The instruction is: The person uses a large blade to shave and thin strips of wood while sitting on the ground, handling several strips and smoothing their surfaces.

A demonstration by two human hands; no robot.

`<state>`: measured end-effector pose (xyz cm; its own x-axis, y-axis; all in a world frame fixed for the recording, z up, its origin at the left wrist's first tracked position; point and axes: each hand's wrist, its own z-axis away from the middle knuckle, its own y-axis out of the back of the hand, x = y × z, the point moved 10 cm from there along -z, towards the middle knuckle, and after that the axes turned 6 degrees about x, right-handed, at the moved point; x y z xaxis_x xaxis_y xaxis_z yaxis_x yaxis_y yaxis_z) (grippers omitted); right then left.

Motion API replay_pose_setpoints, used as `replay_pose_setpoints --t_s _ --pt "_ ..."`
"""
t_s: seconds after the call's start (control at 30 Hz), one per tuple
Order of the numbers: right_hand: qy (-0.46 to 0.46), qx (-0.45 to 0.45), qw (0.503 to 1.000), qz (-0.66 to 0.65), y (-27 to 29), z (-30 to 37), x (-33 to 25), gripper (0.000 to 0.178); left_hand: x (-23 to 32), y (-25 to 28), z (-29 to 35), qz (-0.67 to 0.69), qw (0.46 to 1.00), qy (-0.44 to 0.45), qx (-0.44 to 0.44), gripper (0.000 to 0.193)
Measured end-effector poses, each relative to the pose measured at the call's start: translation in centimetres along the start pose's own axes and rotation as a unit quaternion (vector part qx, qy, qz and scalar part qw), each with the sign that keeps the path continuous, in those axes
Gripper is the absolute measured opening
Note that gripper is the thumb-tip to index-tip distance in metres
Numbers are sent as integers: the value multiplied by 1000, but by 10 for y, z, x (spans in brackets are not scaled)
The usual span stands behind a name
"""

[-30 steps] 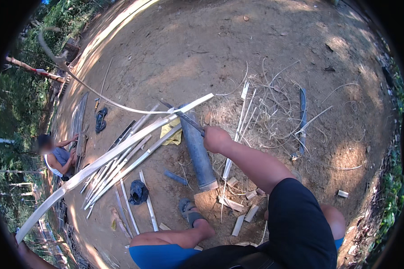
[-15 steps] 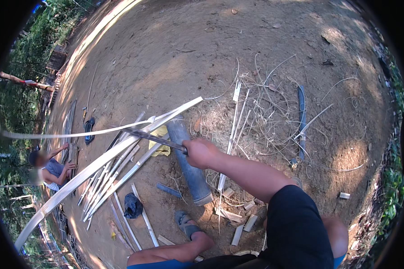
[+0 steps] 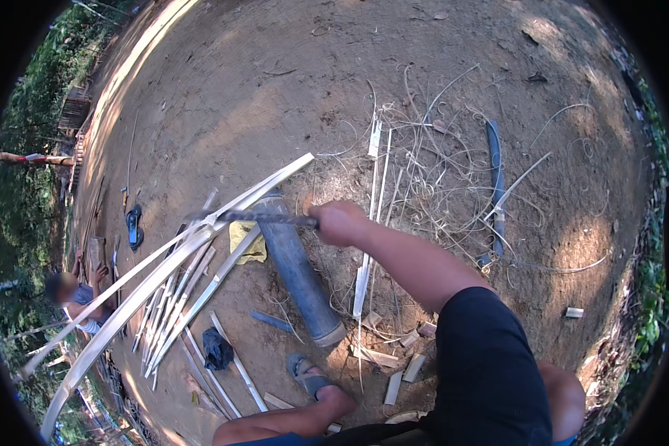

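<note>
My right hand (image 3: 340, 223) grips the handle of a long dark knife (image 3: 279, 218). The blade, smeared by motion, reaches leftward and crosses a long pale bamboo strip (image 3: 145, 290). Where they meet, the strip is partly split: a thinner sliver (image 3: 119, 286) parts from it and runs alongside toward the lower left. The strip's other end rises beyond the blade, above a thick bamboo pole (image 3: 297, 271) on the ground. My left hand is out of view; so is whatever supports the strip's near end.
Several bamboo strips (image 3: 178, 308) lie left, near a yellow bag (image 3: 247, 241) and a black bag (image 3: 217, 348). Curled shavings (image 3: 438, 175) and a dark bamboo piece (image 3: 494, 186) are at right. Offcuts (image 3: 392, 388) lie near my feet. A person (image 3: 85, 297) sits far left.
The split has travelled along the strip toward the lower left. The sliver has swung down from nearly level to slanting beside the strip. The blade has turned closer to level.
</note>
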<state>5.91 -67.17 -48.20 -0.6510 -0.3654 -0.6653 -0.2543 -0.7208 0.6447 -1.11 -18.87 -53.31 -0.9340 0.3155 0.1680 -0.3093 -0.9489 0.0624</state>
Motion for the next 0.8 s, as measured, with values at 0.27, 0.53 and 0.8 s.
replay_pose_setpoints --t_s 0.27,0.53,0.8 --pt "-63 37 997 4 22 -17 24 31 -2 -88 -78 -12 999 -44 -6 24" --pt "-156 14 987 -16 -9 -26 106 25 -18 -17 -10 88 995 42 32 30" --pt "-233 137 724 -634 -14 76 85 11 -268 15 475 445 249 144 848 23"
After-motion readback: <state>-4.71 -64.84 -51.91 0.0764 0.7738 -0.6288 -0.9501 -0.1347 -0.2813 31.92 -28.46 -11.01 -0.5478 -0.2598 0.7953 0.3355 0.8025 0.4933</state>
